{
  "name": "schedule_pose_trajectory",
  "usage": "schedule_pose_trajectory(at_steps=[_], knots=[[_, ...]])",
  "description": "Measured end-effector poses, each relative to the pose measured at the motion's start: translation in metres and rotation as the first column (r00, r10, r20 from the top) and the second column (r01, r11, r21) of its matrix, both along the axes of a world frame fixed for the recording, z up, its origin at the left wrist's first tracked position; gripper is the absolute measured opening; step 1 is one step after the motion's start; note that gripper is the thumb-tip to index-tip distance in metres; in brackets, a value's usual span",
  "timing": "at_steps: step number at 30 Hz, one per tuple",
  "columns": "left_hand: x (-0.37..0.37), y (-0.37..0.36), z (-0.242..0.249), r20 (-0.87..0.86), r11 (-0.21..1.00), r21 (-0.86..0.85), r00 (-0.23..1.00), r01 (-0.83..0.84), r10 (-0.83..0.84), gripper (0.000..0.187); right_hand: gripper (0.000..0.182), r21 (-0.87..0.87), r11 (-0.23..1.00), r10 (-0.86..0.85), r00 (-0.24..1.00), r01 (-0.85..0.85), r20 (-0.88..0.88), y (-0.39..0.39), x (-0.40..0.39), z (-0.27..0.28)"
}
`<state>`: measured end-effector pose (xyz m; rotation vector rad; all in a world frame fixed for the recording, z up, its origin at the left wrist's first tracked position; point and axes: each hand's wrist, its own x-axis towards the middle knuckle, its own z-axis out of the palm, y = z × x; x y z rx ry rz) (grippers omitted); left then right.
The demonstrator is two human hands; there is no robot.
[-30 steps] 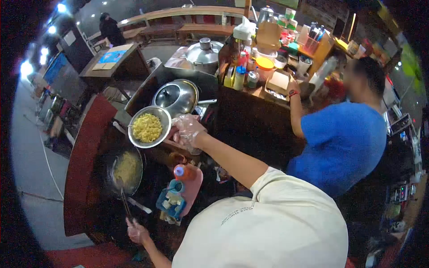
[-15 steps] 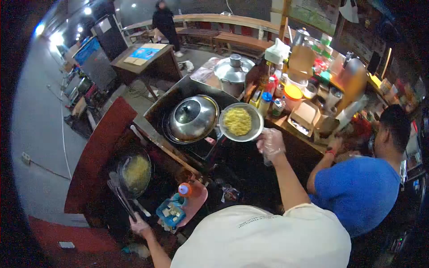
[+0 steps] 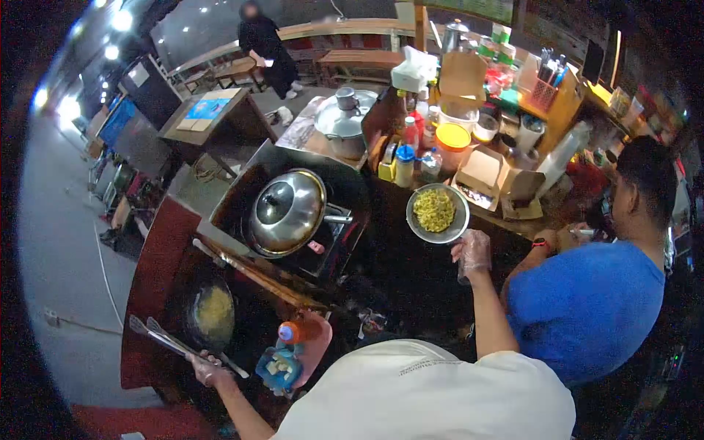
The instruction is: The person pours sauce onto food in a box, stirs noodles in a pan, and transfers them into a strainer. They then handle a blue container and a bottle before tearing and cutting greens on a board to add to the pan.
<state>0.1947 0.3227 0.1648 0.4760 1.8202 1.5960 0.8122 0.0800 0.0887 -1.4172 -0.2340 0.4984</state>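
While my right hand [image 3: 474, 253] holds a metal bowl [image 3: 438, 237] out at three o'clock of my view, its gloved fingers are closed at the near edge, probably on a handle that the grip hides. The bowl carries yellow noodles [image 3: 434, 208] and looks roughly level. Just beyond it, between two and three o'clock, I see an open cardboard box [image 3: 480, 170] on the worktop [image 3: 513, 226].

Toward seven-thirty, my left hand [image 3: 209, 369] has its fingers pinching metal tongs [image 3: 167, 339]; their two tips stand apart, outside the rim of a dark pan [image 3: 215, 342]. That pan, at eight o'clock, also holds yellowish food [image 3: 215, 308]. At seven o'clock, a blue container [image 3: 277, 383] with pale pieces sits beside an orange bottle [image 3: 299, 331]. A domed lid [image 3: 290, 213] covers the stove's vessel at nine o'clock.

At four o'clock I have a co-worker in a blue shirt [image 3: 587, 308], hands near the worktop, well apart from mine.

I judge the step in hand as supporting a portion of noodles away from the pan. Any move of the bowl calls for a steady wrist and a level rim, with room left for the co-worker's arm; the tongs call for clearance from the pan's edge.
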Motion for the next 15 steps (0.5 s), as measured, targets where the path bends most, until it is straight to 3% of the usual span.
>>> schedule_pose_trajectory(at_steps=[2,5,6,10,12,14,15], knots=[[-0.006,0.01,-0.01,0.143,0.966,0.252,0.985,0.055,-0.093,0.043,0.025,-0.036,0.999,-0.039,0.999,0.039,0.001,-0.01,0.004,-0.004],[0.013,0.02,0.011,0.097,0.974,0.218,0.991,0.068,-0.091,0.044,0.024,0.056,0.997,-0.056,0.997,0.059,-0.058,-0.022,0.011,-0.022],[0.014,0.026,0.013,0.128,0.977,0.207,0.988,0.059,-0.086,0.043,0.028,0.085,0.996,0.0,0.999,-0.005,0.054,-0.028,0.014,-0.026],[0.024,0.033,0.021,0.122,0.973,0.229,0.992,-0.01,-0.018,0.043,0.032,0.068,0.998,-0.02,0.999,0.018,0.026,-0.033,0.025,-0.042],[0.023,0.029,0.022,0.149,0.947,0.315,0.982,0.06,-0.112,0.04,0.034,0.108,0.994,-0.006,1.0,0.008,-0.014,-0.033,0.029,-0.045],[0.024,0.021,0.028,0.184,0.968,0.235,0.974,0.089,-0.134,0.036,0.039,0.137,0.99,-0.03,0.999,0.028,0.01,-0.031,0.034,-0.047],[0.02,0.022,0.019,0.204,0.938,0.326,0.96,0.117,-0.19,0.033,0.039,0.142,0.99,-0.009,1.0,0.007,0.012,-0.029,0.035,-0.048]])
